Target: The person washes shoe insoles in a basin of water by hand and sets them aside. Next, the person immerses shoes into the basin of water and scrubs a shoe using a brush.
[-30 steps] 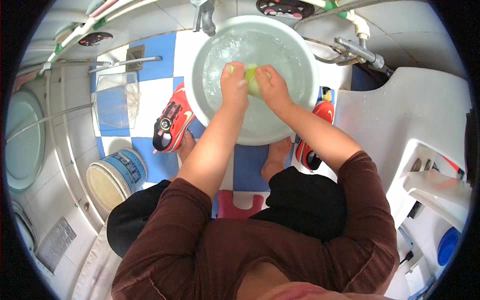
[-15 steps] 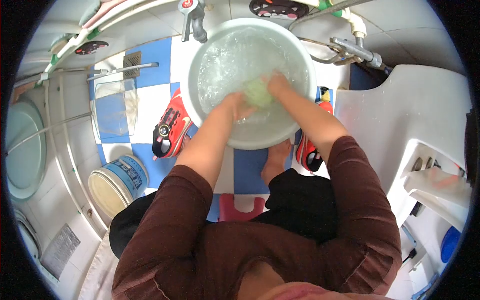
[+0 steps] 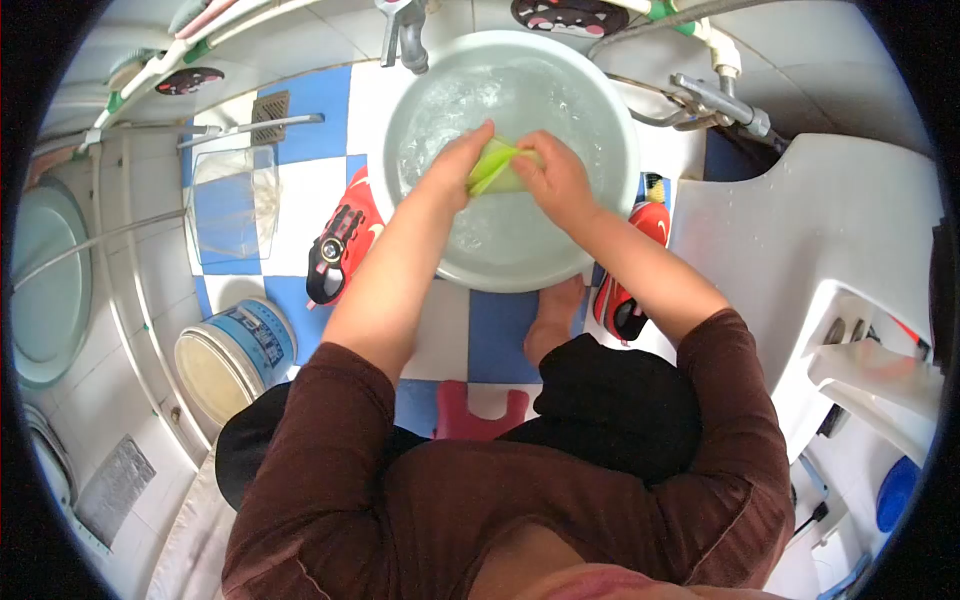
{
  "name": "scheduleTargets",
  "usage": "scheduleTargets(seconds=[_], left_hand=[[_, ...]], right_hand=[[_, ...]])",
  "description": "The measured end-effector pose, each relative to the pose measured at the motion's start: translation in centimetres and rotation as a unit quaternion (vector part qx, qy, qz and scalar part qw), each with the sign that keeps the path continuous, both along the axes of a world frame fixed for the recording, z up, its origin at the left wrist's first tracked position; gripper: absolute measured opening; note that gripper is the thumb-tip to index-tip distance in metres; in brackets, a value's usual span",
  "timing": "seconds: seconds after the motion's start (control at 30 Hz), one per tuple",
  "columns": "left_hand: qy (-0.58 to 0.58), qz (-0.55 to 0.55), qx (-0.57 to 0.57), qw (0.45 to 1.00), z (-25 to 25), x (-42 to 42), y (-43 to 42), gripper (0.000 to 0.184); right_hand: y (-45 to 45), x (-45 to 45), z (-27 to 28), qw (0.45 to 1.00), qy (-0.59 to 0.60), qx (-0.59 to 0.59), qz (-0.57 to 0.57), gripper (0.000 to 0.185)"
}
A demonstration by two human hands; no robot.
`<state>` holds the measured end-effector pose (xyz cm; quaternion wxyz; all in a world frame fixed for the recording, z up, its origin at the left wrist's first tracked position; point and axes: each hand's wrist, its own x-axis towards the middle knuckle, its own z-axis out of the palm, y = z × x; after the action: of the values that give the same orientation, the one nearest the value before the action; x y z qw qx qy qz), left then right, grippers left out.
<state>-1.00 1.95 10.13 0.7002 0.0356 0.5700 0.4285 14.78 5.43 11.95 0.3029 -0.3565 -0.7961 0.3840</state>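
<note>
No words are legible. The blue label (image 3: 258, 336) on the bucket (image 3: 222, 366) bears large characters, too blurred to read; a pale swoosh marks the red shoe (image 3: 350, 222).

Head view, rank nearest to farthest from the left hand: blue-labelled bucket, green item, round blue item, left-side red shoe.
From the left hand:
1. Green item: in its grasp, over the basin.
2. Red shoe: left of the basin.
3. Blue-labelled bucket: farther left, nearer the body.
4. Round blue item: far right edge.
</note>
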Motion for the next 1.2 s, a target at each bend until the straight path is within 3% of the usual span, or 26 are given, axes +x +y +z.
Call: scheduleTargets(seconds=[0.07,0.17,0.27,0.37,0.47,0.57,0.67,0.7,0.73,0.8,0.83,0.87,0.93,1.0,1.07,1.17,1.2], left_hand=[[0.072,0.087,0.072,0.991,1.7,1.4,0.0,0.037],[0.212,0.066,0.103,0.97,0.5,2.6,-0.4,0.038],[0.314,0.034,0.085,0.945,0.4,4.0,-0.8,0.041],[0.362,-0.069,0.04,0.929,-1.2,3.3,-1.2,0.045],[0.427,-0.045,-0.059,0.901,-6.0,2.8,-1.4,0.048],[0.507,-0.047,-0.125,0.852,-8.8,2.7,-1.9,0.052],[0.616,-0.282,-0.04,0.735,-16.2,1.7,-2.5,0.056],[0.606,-0.335,-0.032,0.721,-17.2,1.5,-1.5,0.054],[0.594,-0.388,-0.025,0.704,-17.5,1.2,-0.5,0.053],[0.519,-0.293,-0.019,0.803,-17.3,0.9,-0.2,0.051],[0.437,-0.135,-0.018,0.889,-14.8,0.9,-0.4,0.052],[0.335,0.029,-0.016,0.941,-12.2,0.8,-0.6,0.054],[0.381,0.023,0.053,0.923,-6.7,0.6,-1.0,0.05],[0.393,0.021,0.082,0.916,-4.8,0.8,-2.1,0.05],[0.38,0.023,0.08,0.921,-4.0,0.6,-2.5,0.053],[0.043,0.085,-0.08,0.992,-0.3,-0.3,-2.2,0.057],[-0.005,0.101,-0.054,0.993,-0.6,-0.3,-2.3,0.06]], right_hand=[[0.2,0.0,0.2,0.986,0.045,-0.156,-0.038,0.021],[0.3,-0.2,-0.1,0.966,0.003,-0.244,-0.089,0.028],[-0.5,-0.6,-3.0,0.876,0.141,-0.442,-0.127,0.034],[0.7,-0.5,-4.4,0.87,0.016,-0.483,-0.102,0.034],[1.8,-0.1,-6.8,0.979,-0.121,-0.165,-0.019,0.038],[0.8,0.5,-12.9,0.971,-0.208,-0.065,-0.099,0.055],[0.6,-0.4,-16.6,0.942,-0.223,-0.178,-0.176,0.052],[1.5,-0.7,-19.3,0.92,-0.162,-0.299,-0.194,0.055],[2.5,-1.6,-18.0,0.888,-0.133,-0.386,-0.212,0.061],[3.4,-2.1,-13.2,0.851,-0.1,-0.469,-0.212,0.074],[3.7,-2.2,-9.9,0.84,-0.071,-0.502,-0.195,0.081],[3.9,-2.2,-7.3,0.822,-0.029,-0.541,-0.173,0.088],[4.9,-1.2,-7.1,0.75,0.06,-0.652,-0.089,0.084],[4.7,-0.7,-6.2,0.803,0.034,-0.595,-0.029,0.077],[3.7,-0.8,-3.4,0.938,-0.097,-0.333,0.005,0.067],[1.2,-1.4,-1.6,0.993,-0.047,-0.079,0.071,0.05],[0.2,-1.7,-0.6,0.995,-0.024,-0.077,0.061,0.047]])
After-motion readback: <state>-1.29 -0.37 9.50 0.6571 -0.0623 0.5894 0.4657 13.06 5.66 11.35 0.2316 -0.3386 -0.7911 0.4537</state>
